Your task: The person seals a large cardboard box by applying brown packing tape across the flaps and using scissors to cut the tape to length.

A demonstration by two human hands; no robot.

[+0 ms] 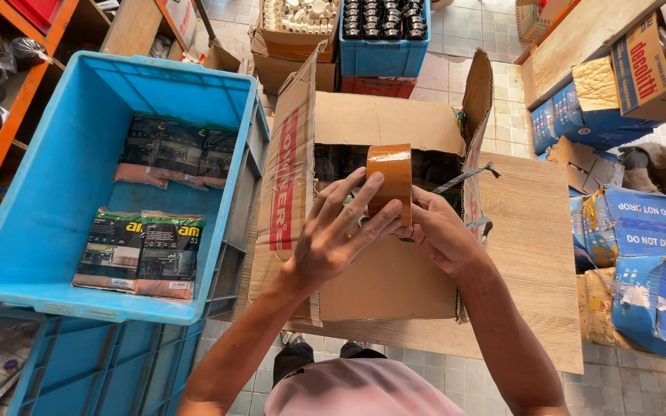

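A roll of brown packing tape [391, 181] stands on edge above an open cardboard box [364, 285]. My right hand [442, 235] grips the roll from the right side and below. My left hand [341, 231] lies against the roll's left face, fingers spread over it and fingertips at its edge. The box's flaps stand up, and dark packets show inside behind the roll. A grey strap [464, 179] hangs off the box's right flap.
The box rests on a wooden board [533, 262]. A blue crate [55, 200] holding dark packets [139, 254] stands at left on other crates. A crate of black fittings [383, 31] stands beyond. Blue wrapped cartons [641, 254] pile at right. Orange shelving [1, 115] runs along the left.
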